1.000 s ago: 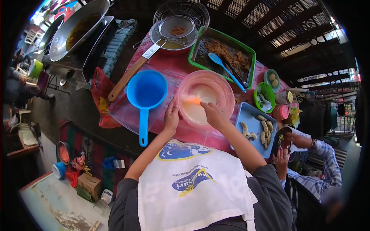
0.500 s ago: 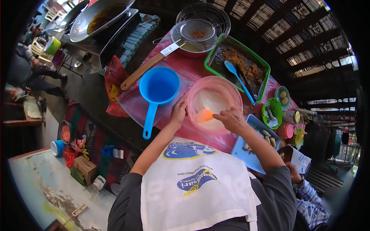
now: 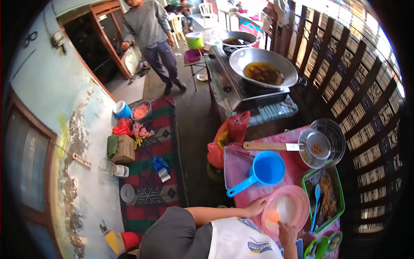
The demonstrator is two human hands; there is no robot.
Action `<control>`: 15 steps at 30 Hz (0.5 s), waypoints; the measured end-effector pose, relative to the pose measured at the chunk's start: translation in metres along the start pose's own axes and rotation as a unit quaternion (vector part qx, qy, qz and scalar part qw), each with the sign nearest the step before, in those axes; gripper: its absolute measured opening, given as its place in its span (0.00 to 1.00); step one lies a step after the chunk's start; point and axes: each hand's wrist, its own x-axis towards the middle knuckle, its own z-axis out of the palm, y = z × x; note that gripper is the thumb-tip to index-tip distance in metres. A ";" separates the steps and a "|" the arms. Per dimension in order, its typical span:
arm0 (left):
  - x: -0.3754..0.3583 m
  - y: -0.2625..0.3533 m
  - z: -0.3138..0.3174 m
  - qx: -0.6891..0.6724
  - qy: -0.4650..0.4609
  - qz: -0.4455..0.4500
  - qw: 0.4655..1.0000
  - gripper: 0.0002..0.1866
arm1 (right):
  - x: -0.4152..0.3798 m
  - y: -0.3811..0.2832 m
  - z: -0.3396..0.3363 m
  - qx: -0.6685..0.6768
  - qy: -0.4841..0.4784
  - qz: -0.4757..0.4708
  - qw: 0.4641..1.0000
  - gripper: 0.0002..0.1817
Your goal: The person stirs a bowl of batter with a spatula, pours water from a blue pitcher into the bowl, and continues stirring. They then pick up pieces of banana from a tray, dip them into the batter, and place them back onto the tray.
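My left hand (image 3: 257, 207) is closed on the left rim of a pink bowl (image 3: 303, 199) that holds a pale mixture. My right hand (image 3: 287, 233) grips an orange spatula (image 3: 271, 215), whose blade is in the bowl. A blue dipper (image 3: 268, 167) lies just beyond the bowl, its handle pointing left. To the right of the bowl, a green-rimmed tray (image 3: 340, 193) holds brown shredded food and a blue spoon (image 3: 317, 196). A wooden-handled strainer (image 3: 314, 146) rests over a wire basket (image 3: 337, 129) at the far side of the table.
A large wok (image 3: 264, 71) with oil stands on a stove beyond the table. A red plastic bag (image 3: 228, 134) is at the table's far left corner. One person (image 3: 151, 34) stands near the doorway. A patterned mat (image 3: 151, 190) with a cardboard box (image 3: 124, 149) lies at left.
The camera has turned left, so the table and bowl appear lower and farther right. The doorway and standing person now show fully. Both hands remain at the bowl.
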 end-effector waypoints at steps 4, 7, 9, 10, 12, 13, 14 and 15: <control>0.011 0.013 -0.002 0.036 -0.011 -0.014 0.999 0.21 | 0.002 0.018 -0.019 0.058 0.084 0.079 0.992 0.13; 0.014 0.021 0.000 0.056 -0.016 -0.025 0.998 0.21 | 0.022 0.029 -0.012 0.028 0.153 0.203 0.967 0.14; 0.016 0.028 -0.002 0.052 -0.022 -0.045 0.997 0.21 | 0.036 0.014 -0.013 -0.024 0.194 0.111 0.974 0.14; 0.017 0.028 -0.002 0.049 -0.024 -0.060 0.997 0.21 | 0.041 0.007 -0.014 -0.050 0.211 0.064 0.974 0.14; 0.016 0.032 -0.003 0.052 -0.025 -0.067 0.996 0.21 | 0.032 0.016 0.011 0.022 0.134 0.038 0.990 0.15; 0.014 0.037 -0.007 0.062 -0.025 -0.058 0.996 0.22 | 0.024 0.009 0.005 0.033 0.081 0.034 0.996 0.15; 0.011 0.038 -0.006 0.071 -0.028 -0.052 0.996 0.22 | 0.017 0.004 -0.001 0.045 0.026 0.034 0.998 0.16; 0.013 0.023 -0.006 -0.005 -0.042 0.013 0.999 0.22 | 0.008 0.007 -0.005 0.075 0.058 -0.009 0.995 0.11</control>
